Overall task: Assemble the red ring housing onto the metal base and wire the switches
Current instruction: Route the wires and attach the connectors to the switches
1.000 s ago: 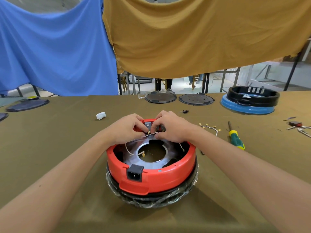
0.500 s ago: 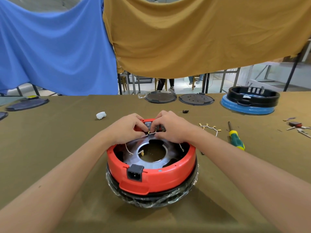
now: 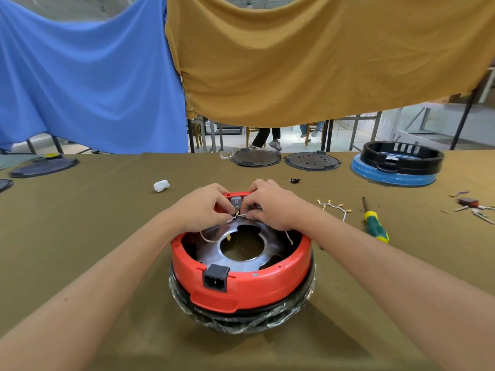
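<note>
The red ring housing (image 3: 241, 286) sits on the round metal base (image 3: 211, 253), which has a wide centre hole, all on a plastic-wrapped black bottom. A black power socket (image 3: 215, 277) faces me on the near wall. At the far rim a grey switch (image 3: 236, 202) shows its terminals. My left hand (image 3: 202, 207) and my right hand (image 3: 270, 203) meet there, each pinching the white wire (image 3: 239, 215) just below the switch. More white wire with brass terminals (image 3: 207, 238) loops over the base.
On the olive table: a spare wire harness (image 3: 333, 207), a green-yellow screwdriver (image 3: 375, 224), small parts (image 3: 471, 206) at far right, a white wad (image 3: 161, 185), two dark round plates (image 3: 255, 158), a black ring on a blue base (image 3: 396, 163). Cloths hang behind.
Both hands stay at the switch on the far rim; the fingers have shifted only slightly along the white wire. The housing has not moved.
</note>
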Demonstrator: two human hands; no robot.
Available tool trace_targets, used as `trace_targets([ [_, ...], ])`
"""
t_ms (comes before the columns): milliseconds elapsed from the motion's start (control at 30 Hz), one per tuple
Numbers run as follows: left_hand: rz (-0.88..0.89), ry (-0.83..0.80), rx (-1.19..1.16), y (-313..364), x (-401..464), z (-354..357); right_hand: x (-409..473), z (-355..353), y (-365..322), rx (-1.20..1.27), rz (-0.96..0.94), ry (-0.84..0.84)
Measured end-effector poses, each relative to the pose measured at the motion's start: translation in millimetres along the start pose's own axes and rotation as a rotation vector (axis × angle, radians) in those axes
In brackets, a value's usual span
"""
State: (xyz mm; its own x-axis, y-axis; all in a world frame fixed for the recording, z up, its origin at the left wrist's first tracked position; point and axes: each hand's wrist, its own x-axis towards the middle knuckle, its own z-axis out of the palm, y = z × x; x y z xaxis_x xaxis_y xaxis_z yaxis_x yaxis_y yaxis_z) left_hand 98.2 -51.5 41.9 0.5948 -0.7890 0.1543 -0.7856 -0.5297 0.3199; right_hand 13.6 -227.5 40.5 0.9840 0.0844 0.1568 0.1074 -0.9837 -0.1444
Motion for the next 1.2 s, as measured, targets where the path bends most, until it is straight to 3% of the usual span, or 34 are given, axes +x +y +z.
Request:
trace_targets([
  [633,-0.001,0.026,-0.021,-2,1,0,2,2,0,0.01,-0.015,0.06],
  [867,0.014,0.018,0.003,-3,0,1,17,4,-1,-0.161,-0.042,0.042],
  [1200,0.023,0.02,-0.052,-6,2,1,18,11,-1,-0.193,-0.077,0.072],
])
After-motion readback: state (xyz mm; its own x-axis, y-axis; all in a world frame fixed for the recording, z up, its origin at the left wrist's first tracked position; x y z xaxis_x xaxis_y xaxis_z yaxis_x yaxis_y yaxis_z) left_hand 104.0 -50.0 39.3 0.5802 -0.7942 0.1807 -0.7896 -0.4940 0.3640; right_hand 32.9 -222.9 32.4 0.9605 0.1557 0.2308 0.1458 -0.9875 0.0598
